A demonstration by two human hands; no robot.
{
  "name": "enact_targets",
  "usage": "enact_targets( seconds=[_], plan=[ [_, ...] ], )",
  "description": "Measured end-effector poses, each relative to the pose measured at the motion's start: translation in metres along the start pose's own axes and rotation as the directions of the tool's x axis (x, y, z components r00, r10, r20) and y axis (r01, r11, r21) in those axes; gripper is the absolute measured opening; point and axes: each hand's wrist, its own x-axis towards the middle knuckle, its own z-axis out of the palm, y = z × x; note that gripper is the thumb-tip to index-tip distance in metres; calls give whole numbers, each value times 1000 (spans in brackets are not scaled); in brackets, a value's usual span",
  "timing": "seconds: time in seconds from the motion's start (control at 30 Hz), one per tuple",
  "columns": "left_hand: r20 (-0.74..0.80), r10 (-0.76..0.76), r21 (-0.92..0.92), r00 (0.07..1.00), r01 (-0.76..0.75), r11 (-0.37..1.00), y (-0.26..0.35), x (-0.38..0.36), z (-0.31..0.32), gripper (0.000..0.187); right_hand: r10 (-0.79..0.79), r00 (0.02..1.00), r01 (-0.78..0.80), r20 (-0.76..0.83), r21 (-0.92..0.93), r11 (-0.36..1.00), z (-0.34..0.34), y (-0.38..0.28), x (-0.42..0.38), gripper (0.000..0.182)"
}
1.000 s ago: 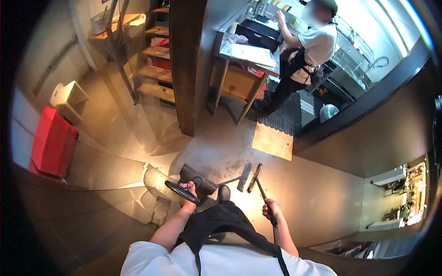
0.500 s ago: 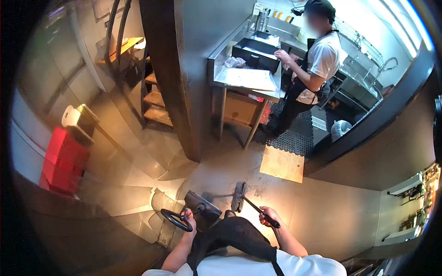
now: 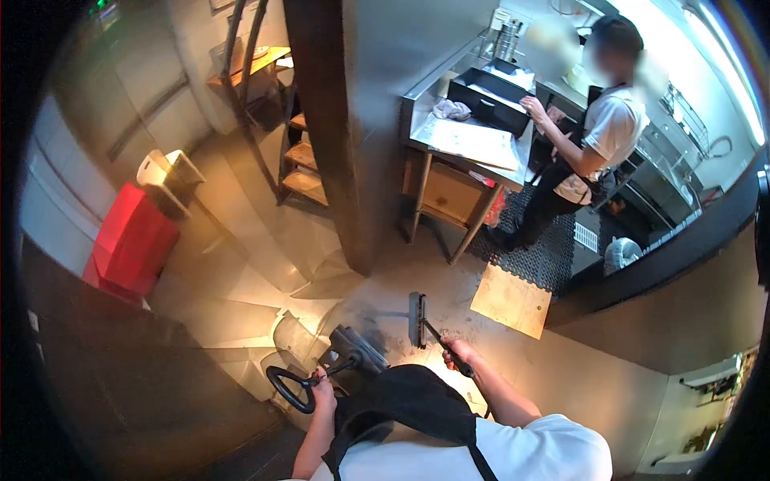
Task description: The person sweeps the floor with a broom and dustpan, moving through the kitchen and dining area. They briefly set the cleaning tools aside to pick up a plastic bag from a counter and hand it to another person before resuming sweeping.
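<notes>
My left hand (image 3: 322, 390) is closed round the handle of a black long-handled dustpan (image 3: 357, 346), near the big loop at its top. The pan itself is down by the floor, just in front of my apron. My right hand (image 3: 462, 353) grips the dark handle of a broom (image 3: 417, 319). Its narrow, bristled head is at the floor to the right of the pan, with a gap between them. Dark smudges and small specks (image 3: 449, 333) mark the floor beside the broom head. My black apron hides part of the dustpan's near side.
A co-worker (image 3: 613, 128) stands ahead on the right at a steel table (image 3: 521, 164), one hand at a black box (image 3: 489, 104). A tan board (image 3: 511, 301) and black rubber mat (image 3: 533, 256) lie on the floor. A steel-clad pillar (image 3: 377, 144) rises ahead; a red object (image 3: 132, 240) stands left.
The view has shifted, so the room appears farther right and the pillar lower left edge shifts too. Against the floor, broom and dustpan have moved forward and slightly left. Both hands keep their grips.
</notes>
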Motion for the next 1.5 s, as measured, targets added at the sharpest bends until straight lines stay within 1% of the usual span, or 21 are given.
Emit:
enact_targets(
  seconds=[0.1, 0.2, 0.23, 0.33, 0.37, 0.4, 0.47, 0.6, 0.67, 0.7, 0.8, 0.83, 0.97, 1.0, 1.07, 1.13, 1.23, 1.3, 1.37, 1.4, 1.5],
  plan=[
    [-27, -52, -175, 998, 46, 983, -27, 16, -25, 21, 60, 998, -59, 27, -29, 998, 1, -4, 14, 25],
    [-175, -168, -259, 970, 120, 958, 4, -9, -22, 19, 137, 990, -134, 29, -71, 988, 2, -3, 30, 26],
    [-135, -125, -293, 983, 81, 953, -1, -5, -31, 19, 125, 992, -122, 31, -77, 990, 6, -3, 30, 26],
    [-172, -179, -334, 969, 113, 936, -5, -6, -45, 19, 71, 996, -65, 56, -113, 992, 8, 10, 40, 29],
    [-142, -291, -263, 946, 247, 932, -6, -4, -53, 33, 35, 996, -21, 81, -166, 986, 9, 12, 42, 30],
    [-127, -296, -279, 947, 253, 926, -5, -3, -59, 34, 88, 981, -45, 172, -243, 969, 2, 17, 54, 29],
    [-79, -304, -302, 949, 268, 915, -3, -2, -65, 36, 173, 966, -143, 193, -161, 977, 9, 22, 56, 22],
    [-96, -230, -233, 968, 203, 951, -2, 8, -65, 26, 274, 943, -280, 190, 3, 960, 33, 33, 39, 28],
    [-102, -183, -218, 978, 158, 963, -5, 9, -66, 21, 458, 866, -467, 203, -3, 884, 57, 30, 11, 32],
    [-46, -99, -229, 994, 86, 970, -8, 8, -68, 24, 441, 854, -448, 277, -40, 893, 58, 33, 13, 37],
    [6, -40, -111, 999, 40, 993, -32, 25, -77, 23, 450, 847, -462, 284, -27, 887, 67, 45, 19, 39],
    [59, -14, -172, 998, 24, 985, -22, 16, -77, 20, 408, 867, -397, 285, -97, 912, 69, 52, 23, 38],
    [159, -76, -372, 984, 131, 919, -3, 21, -94, 17, 354, 915, -356, 192, -24, 934, 89, 74, 32, 36],
    [61, -142, -400, 988, 155, 903, -4, 28, -95, 13, 372, 903, -368, 214, -60, 928, 96, 78, 28, 31],
    [69, 29, -275, 997, -9, 961, -85, 81, -119, 10, 291, 953, -275, 89, -161, 948, 115, 83, 22, 41],
    [26, -38, -543, 999, 46, 838, -46, 67, -122, 15, 238, 967, -222, 88, -156, 962, 126, 91, 15, 37],
    [226, -93, -777, 970, 237, 584, -23, 73, -140, 19, 144, 988, -132, 56, -185, 974, 147, 99, -2, 32],
    [17, -43, -503, 999, 46, 863, -7, 69, -144, 19, 187, 978, -185, 89, -31, 982, 153, 107, -4, 29],
    [-29, -174, -492, 984, 138, 860, 3, 77, -153, 20, 176, 981, -176, 81, -7, 984, 161, 112, -6, 26],
    [-45, -236, -489, 971, 185, 852, 8, 81, -152, 23, 178, 973, -181, 146, 8, 984, 161, 115, -4, 26],
    [15, -188, -519, 982, 168, 838, 34, 79, -159, 23, 128, 990, -126, 59, -31, 991, 175, 126, -6, 24]
  ],
)
